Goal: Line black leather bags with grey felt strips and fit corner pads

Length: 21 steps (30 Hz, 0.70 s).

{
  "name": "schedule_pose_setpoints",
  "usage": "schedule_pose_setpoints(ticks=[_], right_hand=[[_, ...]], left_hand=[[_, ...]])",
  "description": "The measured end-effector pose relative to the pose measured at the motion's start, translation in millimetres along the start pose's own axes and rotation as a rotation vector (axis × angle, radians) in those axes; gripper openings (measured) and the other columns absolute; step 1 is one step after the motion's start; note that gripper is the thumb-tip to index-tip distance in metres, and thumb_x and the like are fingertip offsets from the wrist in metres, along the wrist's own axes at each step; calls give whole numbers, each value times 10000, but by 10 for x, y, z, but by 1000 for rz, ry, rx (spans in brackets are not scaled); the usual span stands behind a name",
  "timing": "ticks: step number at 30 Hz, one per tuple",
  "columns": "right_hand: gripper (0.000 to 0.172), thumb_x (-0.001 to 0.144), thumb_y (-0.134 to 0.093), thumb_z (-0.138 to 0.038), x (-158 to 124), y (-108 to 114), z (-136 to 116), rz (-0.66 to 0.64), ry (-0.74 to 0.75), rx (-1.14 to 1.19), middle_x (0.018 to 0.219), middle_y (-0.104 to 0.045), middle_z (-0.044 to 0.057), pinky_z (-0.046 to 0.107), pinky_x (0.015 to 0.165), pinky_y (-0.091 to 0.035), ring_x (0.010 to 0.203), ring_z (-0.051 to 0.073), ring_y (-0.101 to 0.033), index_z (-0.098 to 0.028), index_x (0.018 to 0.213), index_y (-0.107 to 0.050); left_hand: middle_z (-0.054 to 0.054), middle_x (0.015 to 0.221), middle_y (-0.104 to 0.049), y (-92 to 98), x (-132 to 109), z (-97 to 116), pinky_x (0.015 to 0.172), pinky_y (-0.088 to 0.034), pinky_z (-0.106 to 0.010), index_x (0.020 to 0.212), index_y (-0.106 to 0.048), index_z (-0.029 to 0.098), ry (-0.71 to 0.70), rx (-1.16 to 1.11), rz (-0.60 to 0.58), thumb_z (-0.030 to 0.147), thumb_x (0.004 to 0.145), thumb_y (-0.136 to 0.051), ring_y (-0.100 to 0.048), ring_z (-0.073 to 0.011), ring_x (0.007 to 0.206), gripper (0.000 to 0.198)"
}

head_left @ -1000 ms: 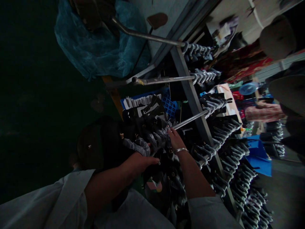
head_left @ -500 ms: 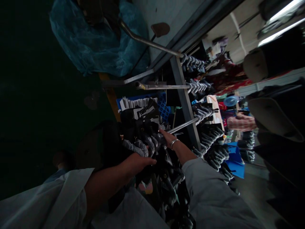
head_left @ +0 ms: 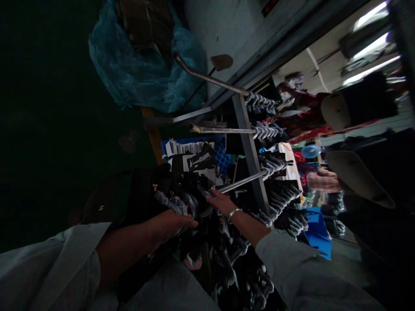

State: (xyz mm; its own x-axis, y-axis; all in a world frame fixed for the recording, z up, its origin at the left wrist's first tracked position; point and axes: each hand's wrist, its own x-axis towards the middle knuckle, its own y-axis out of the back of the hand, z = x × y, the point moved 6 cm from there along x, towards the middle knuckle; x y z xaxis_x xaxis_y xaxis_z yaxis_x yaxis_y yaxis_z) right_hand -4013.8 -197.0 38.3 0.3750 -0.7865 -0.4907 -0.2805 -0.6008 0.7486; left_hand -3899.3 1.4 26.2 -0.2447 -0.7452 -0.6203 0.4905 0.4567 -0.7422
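Several black handbags with gold fittings and clear-wrapped handles are bunched in front of me. My left hand is closed in among their handles, with its thumb sticking out to the right and most fingers hidden. My right hand, with a silver bracelet at the wrist, has its fingers over a wrapped handle at the right end of the bunch. Just beside that hand is the near end of a metal rod of the rack. More black bags lie below my hands.
The rack's metal upright carries further rods sticking out towards the left. More wrapped handles line the rods behind it. A blue crate holds papers. A blue plastic bag stands on the dark floor. Blue sheeting is at right.
Both hands and the bunched handbags have moved left and slightly down in view. My right hand's fingers show more. The rod by it shows more of its length. The camera view has shifted a little.
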Motion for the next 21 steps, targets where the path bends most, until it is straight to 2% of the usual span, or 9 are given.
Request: schedule_pose_setpoints(ticks=[3, 7, 9, 11, 14, 18, 21], right_hand=[[640, 633, -705, -421, -179, -80, 77, 6, -12, -109, 1189, -594, 104, 421, 1002, -365, 1123, 243, -537, -161, 1200, -563], [647, 663, -681, -346, -349, -182, 54, 80, 82, -190, 1205, -584, 94, 397, 983, -392, 1116, 235, -543, -183, 1263, -502], [595, 673, -669, -328, -397, -217, 55, 153, 99, -180, 1189, -595, 71, 386, 982, -397, 1107, 227, -547, -206, 1237, -521], [535, 694, -651, -348, -431, -240, 92, 233, 67, -114, 1150, -615, 56, 370, 957, -422, 1065, 215, -568, -218, 1202, -546], [463, 730, -616, -393, -467, -255, 133, 310, 45, -30, 1124, -623, 56, 346, 924, -447, 1028, 207, -581, -214, 1154, -574], [510, 696, -649, -336, -487, -243, 87, 276, 144, -130, 1168, -596, 71, 357, 957, -416, 1081, 224, -548, -207, 1178, -547], [539, 670, -674, -304, -475, -218, 79, 221, 167, -127, 1152, -601, 66, 352, 945, -421, 1064, 224, -556, -206, 1181, -536]], left_hand=[[-75, 1072, -676, 20, 163, -139, 916, -421, -386, 1052, -615, 213, 59, -43, -37, 214, 549, -782, -600, -288, 1036, 530], [-63, 956, -704, -32, 474, -295, 824, -464, -347, 1153, -554, 191, 84, -93, -35, 197, 540, -777, -646, -247, 905, 653], [-53, 820, -711, -3, 619, -343, 737, -483, -322, 1052, -610, 161, 71, -131, -41, 222, 548, -766, -656, -223, 776, 532], [-60, 672, -688, 93, 730, -391, 646, -485, -310, 835, -658, 121, 72, -161, -33, 308, 584, -744, -636, -206, 639, 324], [-61, 580, -654, 269, 840, -441, 617, -479, -293, 616, -620, 114, 50, -186, 8, 364, 603, -726, -616, -185, 574, 272], [-26, 615, -662, 360, 976, -448, 653, -475, -259, 708, -635, 130, -67, -262, 19, 252, 563, -759, -626, -160, 614, 227], [0, 583, -643, 398, 1115, -461, 596, -461, -222, 728, -624, 143, -96, -296, 23, 241, 597, -752, -596, -122, 545, 207]])
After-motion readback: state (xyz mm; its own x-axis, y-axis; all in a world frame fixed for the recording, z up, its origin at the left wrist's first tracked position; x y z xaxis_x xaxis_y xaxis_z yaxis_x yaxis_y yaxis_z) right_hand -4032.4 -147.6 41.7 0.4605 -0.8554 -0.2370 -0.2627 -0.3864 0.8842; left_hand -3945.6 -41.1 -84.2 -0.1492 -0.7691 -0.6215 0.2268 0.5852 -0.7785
